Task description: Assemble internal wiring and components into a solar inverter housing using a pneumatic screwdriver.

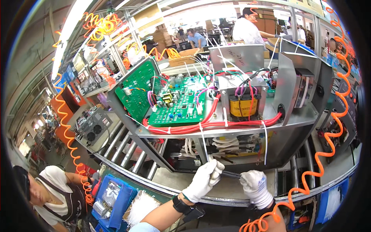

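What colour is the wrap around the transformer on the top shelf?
Yellow, with a dark band at its top edge; the transformer shows best in the head view.

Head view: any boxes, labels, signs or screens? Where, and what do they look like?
Cardboard boxes: brown, stacked behind the open metal chassis.
Yellow label: band wrapped round the transformer, centre right.
White label: rectangle on the grey part at right.
Blue screens: small, far left racks.
Clear bags: in the blue bin, lower left.

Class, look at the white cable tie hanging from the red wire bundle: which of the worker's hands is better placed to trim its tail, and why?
The right hand: it holds the dark tool, whose tip points at the tail. The left hand already grips the cable tie tail below the red wire bundle.
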Motion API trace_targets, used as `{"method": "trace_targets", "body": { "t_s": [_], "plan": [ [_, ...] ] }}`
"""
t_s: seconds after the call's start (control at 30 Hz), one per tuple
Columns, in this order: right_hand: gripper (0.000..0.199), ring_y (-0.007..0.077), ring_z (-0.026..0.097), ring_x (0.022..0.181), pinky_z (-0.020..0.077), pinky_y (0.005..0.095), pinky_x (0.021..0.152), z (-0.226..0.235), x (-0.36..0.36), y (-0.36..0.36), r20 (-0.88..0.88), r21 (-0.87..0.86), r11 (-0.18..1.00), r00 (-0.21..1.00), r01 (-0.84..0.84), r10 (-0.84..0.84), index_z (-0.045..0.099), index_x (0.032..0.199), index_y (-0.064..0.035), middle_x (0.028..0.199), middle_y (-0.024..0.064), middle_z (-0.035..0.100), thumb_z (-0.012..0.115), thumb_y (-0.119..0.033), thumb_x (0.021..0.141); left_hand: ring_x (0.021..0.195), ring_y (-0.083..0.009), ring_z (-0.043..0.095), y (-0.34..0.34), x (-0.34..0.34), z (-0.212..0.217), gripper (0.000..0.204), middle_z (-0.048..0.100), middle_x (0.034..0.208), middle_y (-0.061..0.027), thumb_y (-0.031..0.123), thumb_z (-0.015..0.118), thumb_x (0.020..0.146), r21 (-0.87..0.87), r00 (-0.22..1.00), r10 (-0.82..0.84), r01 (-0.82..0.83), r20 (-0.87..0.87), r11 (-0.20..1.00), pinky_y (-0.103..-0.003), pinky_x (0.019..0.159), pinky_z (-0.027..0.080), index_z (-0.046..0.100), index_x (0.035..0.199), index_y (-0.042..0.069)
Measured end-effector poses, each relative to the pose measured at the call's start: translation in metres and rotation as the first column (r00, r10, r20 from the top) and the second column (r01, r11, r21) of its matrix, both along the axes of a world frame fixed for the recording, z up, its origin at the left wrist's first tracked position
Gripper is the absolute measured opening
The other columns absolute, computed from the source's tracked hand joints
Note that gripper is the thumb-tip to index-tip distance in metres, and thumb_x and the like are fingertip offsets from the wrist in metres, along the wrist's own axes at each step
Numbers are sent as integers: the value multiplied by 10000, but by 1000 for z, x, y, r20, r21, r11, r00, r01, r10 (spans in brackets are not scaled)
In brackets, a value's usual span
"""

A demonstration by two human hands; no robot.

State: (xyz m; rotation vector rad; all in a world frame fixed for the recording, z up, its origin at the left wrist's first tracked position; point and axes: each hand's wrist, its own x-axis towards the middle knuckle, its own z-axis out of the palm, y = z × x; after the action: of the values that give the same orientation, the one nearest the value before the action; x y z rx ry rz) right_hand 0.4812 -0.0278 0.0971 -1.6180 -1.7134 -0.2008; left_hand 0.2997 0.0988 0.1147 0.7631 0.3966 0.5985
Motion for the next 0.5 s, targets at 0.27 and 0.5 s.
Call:
{"method": "trace_targets", "body": {
  "t_s": [0.27, 0.5],
  "plan": [
    [154, 80, 521, 562, 408, 234, 520, -6, 41, 5, -832, -138, 964, 555, -225, 11, 638, 796, -60, 660, -20, 566, 619, -133, 930, 523, -30, 347, 12, 49, -40, 247, 444, 670, 61, 315, 516, 1032, 124, 967, 114, -87, -229, 988, -192, 460, 254, 576, 973, 82],
    [110, 64, 532, 538, 407, 214, 457, -50, 55, 11, -993, 74, 958, -105, -278, 47, 635, 867, -58, 689, -37, 573, 599, -116, 953, 523, -56, 351, 12, 51, -37, 277, 419, 645, 53, 369, 510, 1028, 235, 967, 108, -52, -233, 971, -215, 463, 265, 572, 964, 107]
  ]
}}
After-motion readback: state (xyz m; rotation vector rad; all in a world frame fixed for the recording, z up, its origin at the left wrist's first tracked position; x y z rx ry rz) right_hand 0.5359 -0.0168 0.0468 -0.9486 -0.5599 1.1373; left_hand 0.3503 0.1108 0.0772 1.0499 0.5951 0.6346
